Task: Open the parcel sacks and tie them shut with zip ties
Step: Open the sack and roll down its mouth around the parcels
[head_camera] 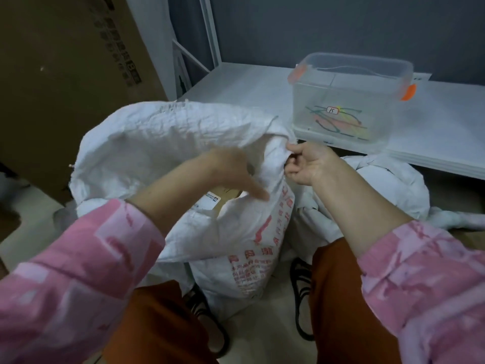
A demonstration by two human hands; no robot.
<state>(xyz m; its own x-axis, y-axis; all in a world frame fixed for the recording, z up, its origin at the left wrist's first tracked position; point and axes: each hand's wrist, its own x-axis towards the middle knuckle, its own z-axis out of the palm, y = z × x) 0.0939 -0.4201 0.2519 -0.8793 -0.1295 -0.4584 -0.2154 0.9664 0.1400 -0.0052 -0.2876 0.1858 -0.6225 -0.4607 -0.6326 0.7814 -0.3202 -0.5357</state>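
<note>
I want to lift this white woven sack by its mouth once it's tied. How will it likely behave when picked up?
The white woven sack looks floppy: its mouth crumples where the right hand pinches it and sags near the left hand. A cardboard parcel shows inside, so it probably hangs bottom-heavy and may swing. The weave looks smooth, so bunched fabric could slip through the fingers.

A big brown cardboard box [65, 82] stands on the floor [31, 222] at the left. A grey wall [315, 27] is behind.
</note>
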